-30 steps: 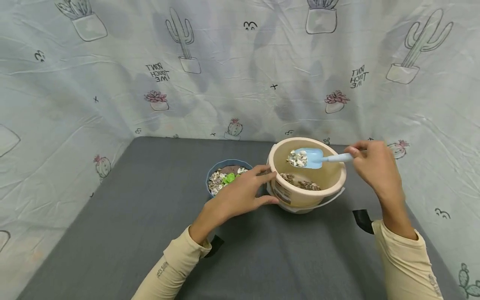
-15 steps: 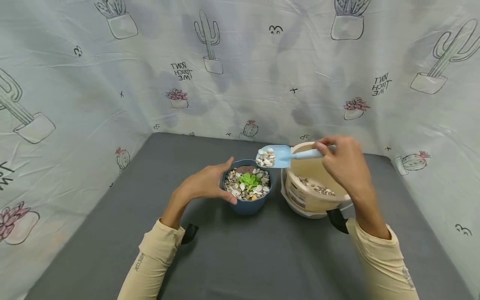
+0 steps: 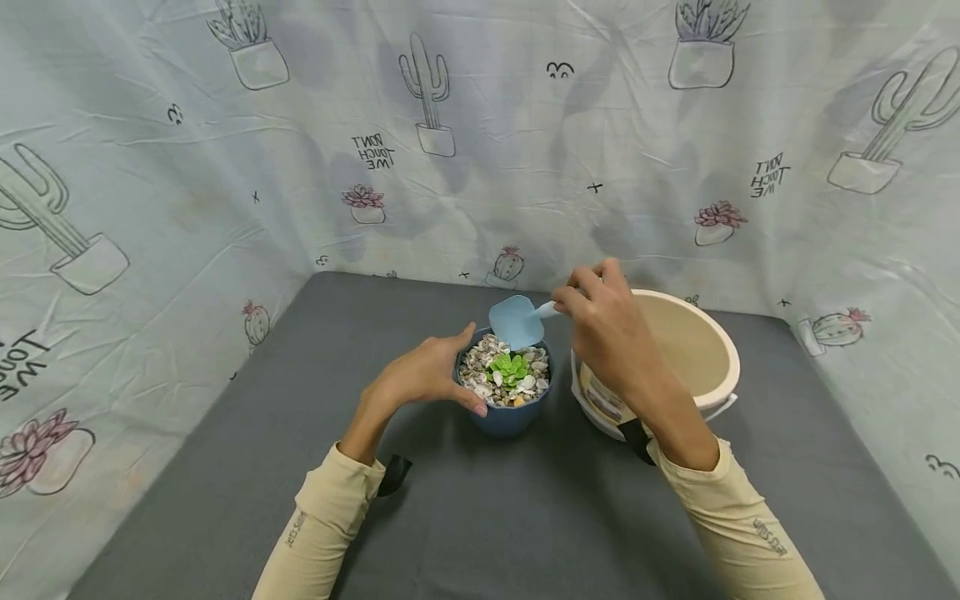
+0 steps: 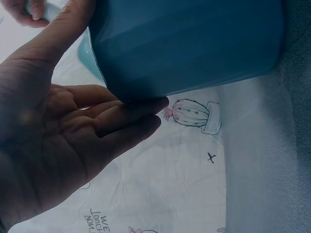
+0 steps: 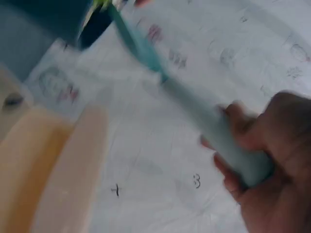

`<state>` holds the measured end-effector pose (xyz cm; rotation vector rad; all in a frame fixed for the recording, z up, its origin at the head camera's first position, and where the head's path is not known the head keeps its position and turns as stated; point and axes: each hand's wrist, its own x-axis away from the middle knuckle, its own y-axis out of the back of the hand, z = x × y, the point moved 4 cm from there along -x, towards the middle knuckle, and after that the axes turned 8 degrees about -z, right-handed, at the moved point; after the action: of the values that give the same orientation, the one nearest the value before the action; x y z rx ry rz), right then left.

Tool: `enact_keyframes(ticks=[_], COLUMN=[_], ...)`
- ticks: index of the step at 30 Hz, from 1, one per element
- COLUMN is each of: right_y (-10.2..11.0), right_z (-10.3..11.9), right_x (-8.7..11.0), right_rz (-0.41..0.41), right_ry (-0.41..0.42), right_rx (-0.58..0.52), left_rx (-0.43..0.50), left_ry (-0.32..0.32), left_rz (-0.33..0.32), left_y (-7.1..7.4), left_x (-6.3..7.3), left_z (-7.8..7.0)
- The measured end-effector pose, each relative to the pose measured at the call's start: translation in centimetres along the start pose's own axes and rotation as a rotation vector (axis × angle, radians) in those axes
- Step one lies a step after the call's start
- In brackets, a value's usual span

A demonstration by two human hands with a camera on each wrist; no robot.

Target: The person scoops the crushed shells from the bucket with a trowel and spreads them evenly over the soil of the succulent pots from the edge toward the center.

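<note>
A blue pot (image 3: pixel 504 421) on the table holds a small green succulent (image 3: pixel 507 367) ringed by pale and brown pebbles (image 3: pixel 480 385). My left hand (image 3: pixel 423 373) rests against the pot's left side, thumb toward the front and the other fingers, nearly straight, toward the back. In my right hand (image 3: pixel 611 333) I grip the handle of a light blue hand trowel (image 3: pixel 517 322). The trowel's blade is tipped down over the back of the pot, and no pebbles show on it. In the right wrist view, the blurred trowel handle (image 5: pixel 209 121) lies within my curled fingers.
Just right of the pot stands a cream bucket (image 3: pixel 697 342) with a white handle, partly hidden by my right forearm. Grey cloth (image 3: pixel 480 517) covers the table. A cactus-printed curtain (image 3: pixel 480 150) hangs behind and at the sides.
My left hand has moved from the bucket's rim to the pot. My right hand has carried the pebble-laden trowel left from the bucket and tipped it over the pot; its blade now shows no pebbles.
</note>
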<state>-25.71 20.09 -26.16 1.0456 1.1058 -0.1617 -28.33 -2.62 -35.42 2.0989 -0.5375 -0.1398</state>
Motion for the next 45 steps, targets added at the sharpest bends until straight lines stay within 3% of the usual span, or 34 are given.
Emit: enact_keyframes(ticks=[3,6,15,19,22,25,29,31,33,37,39,42,45], right_y=[0.8,2.2,8.1,10.6,10.9,9.5,6.3,4.7,3.4,1.6,1.2,0.9,1.1], right_z=[-0.3,-1.0,-5.2,-7.4,-9.0,-10.5,-11.9,-12.2,-12.1,-11.9,-11.8,-12.2,-13.1], right_x=[0.3,0.5,2.2,3.2,4.1,5.1,6.1,6.6,7.0,7.5,7.4,7.3,7.4], right_rz=[-0.072,-0.123,-0.254,-0.173,-0.060,0.032,0.198,0.292,0.347,0.349,0.330,0.311,0.299], right_ry=[0.103,0.114,-0.061,-0.083,-0.055,-0.032,-0.011,0.028,0.088,0.212,0.236,0.180,0.005], right_rx=[0.050,0.088,0.052,0.095,0.161,0.225,0.310,0.338,0.352,0.345,0.343,0.295,0.182], left_rx=[0.000,-0.006,-0.072,-0.126,-0.162,-0.206,-0.297,-0.316,-0.306,-0.195,-0.172,-0.163,-0.177], left_ry=[-0.019,-0.022,0.084,0.143,0.174,0.184,0.173,0.136,0.050,-0.182,-0.290,-0.370,-0.385], left_rz=[-0.011,-0.028,-0.105,-0.155,-0.201,-0.238,-0.221,-0.193,-0.181,-0.140,-0.119,-0.099,-0.108], left_y=[-0.1,-0.3,-0.8,-1.1,-1.2,-1.3,-1.3,-1.4,-1.5,-2.6,-3.4,-4.4,-4.8], left_x=[-0.3,-0.4,-0.2,0.1,0.4,0.6,0.7,0.6,0.3,-0.8,-1.2,-1.6,-1.7], left_z=[-0.2,-0.5,-2.4,-3.4,-4.2,-4.9,-6.1,-7.1,-8.6,-11.8,-13.0,-14.0,-14.4])
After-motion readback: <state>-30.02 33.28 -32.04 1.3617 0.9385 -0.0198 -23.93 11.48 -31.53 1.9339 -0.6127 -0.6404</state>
